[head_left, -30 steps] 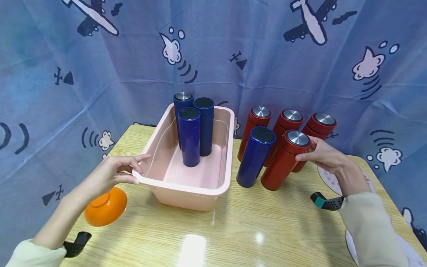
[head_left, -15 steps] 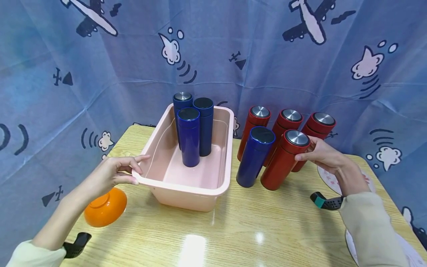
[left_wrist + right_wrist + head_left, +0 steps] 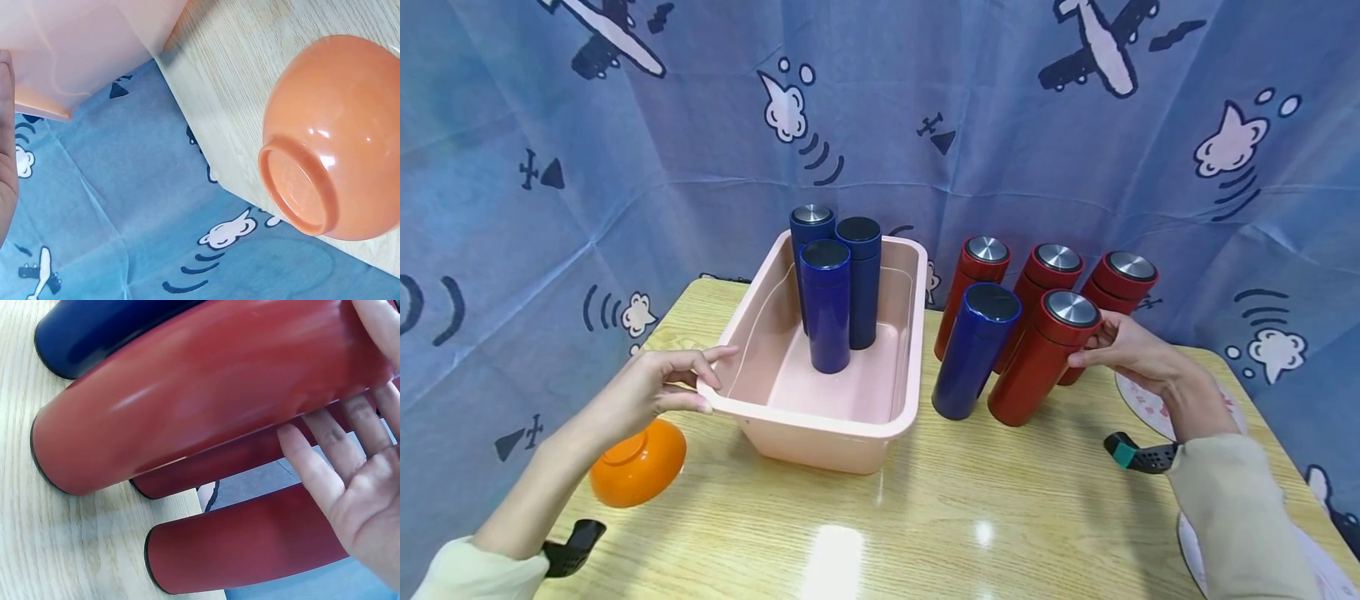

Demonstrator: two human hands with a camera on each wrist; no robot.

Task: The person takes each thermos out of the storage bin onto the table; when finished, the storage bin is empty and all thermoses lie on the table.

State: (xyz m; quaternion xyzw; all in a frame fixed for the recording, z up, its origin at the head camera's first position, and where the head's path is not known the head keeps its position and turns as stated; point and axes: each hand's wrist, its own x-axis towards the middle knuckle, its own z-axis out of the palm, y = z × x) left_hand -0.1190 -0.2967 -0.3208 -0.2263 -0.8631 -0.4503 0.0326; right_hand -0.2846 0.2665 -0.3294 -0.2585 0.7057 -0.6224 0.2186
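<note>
My left hand [image 3: 662, 387] holds the near left corner of a pale pink plastic bin [image 3: 820, 427], thumb outside and fingers over the rim. Three blue thermos bottles stand upright inside it, the foremost being a glossy one [image 3: 826, 317]. On the right, my right hand [image 3: 1138, 354] is at the upper right side of a red thermos bottle [image 3: 1033, 367] with a silver lid. In the right wrist view its fingers [image 3: 315, 459] extend loosely along the bottle's edge, not wrapped round it; whether they touch cannot be told. A blue thermos bottle [image 3: 970, 358] stands just left of that red one.
Several red thermos bottles, one at the back left [image 3: 973, 283], stand in a row behind. An upturned orange bowl [image 3: 638, 467] lies left of the bin. A patterned round mat [image 3: 1150, 408] is at the table's right edge. A blue printed curtain [image 3: 880, 125] hangs behind.
My right hand has shifted slightly right, and its fingers have loosened from the red thermos bottle. The left hand and the bin have stayed in place.
</note>
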